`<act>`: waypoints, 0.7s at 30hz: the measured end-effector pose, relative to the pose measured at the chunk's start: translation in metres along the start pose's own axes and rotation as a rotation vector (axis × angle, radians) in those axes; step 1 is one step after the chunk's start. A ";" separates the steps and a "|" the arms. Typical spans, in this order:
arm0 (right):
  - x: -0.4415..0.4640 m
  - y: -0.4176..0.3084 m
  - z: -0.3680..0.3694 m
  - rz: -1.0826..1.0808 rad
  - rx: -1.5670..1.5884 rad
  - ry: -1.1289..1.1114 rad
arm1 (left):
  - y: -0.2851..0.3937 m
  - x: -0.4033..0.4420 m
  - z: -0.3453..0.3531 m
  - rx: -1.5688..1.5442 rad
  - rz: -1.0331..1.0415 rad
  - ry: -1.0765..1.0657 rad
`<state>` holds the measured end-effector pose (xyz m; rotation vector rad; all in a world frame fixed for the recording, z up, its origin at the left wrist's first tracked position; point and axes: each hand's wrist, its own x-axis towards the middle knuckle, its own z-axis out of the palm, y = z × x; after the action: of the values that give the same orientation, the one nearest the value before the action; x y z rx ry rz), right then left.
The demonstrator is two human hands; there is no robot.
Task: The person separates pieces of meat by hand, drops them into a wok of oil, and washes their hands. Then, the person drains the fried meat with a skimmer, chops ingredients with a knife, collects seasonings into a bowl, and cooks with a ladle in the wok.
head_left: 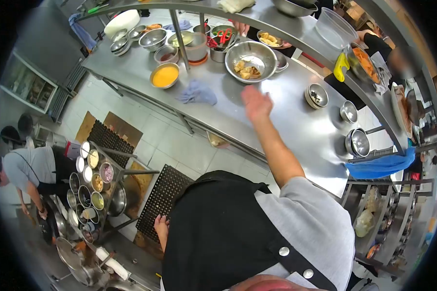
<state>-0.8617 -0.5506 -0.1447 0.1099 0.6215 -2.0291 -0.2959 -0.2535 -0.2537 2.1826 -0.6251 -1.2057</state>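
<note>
My right hand point(256, 103) reaches out over the steel counter point(223, 109), fingers stretched and holding nothing. Just beyond its fingertips stands a wide steel mixing bowl point(262, 53) with browned food chunks point(246, 71) inside; whether they touch the bowl is unclear. Left of this hand lies a crumpled blue cloth point(198, 93), and past it a bowl of orange-yellow liquid point(164, 75). My left hand point(161, 226) hangs low beside my black apron, its fingers loosely apart with nothing visible in them.
Small steel bowls point(316, 95) line the counter's right side. Red-handled scissors point(224, 35) stand in a pot behind the mixing bowl. An upper shelf point(286, 30) crosses above the counter. At left, a person point(34, 165) bends near a rack of ingredient containers point(93, 159). Others stand behind the counter.
</note>
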 end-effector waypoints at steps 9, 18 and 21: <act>0.037 0.010 -0.003 -0.261 -1.350 -0.375 | -0.117 0.078 0.012 0.146 0.012 -0.092; 0.165 -0.034 0.082 -0.317 -2.872 -0.171 | -0.155 0.014 -0.016 0.367 -0.176 -0.223; 0.183 -0.017 0.067 -0.343 -2.869 -0.130 | -0.171 0.013 -0.027 0.332 -0.233 -0.229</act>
<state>-0.9599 -0.7196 -0.1393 -1.6790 2.5980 0.2741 -0.2444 -0.1295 -0.3642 2.4643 -0.7217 -1.5860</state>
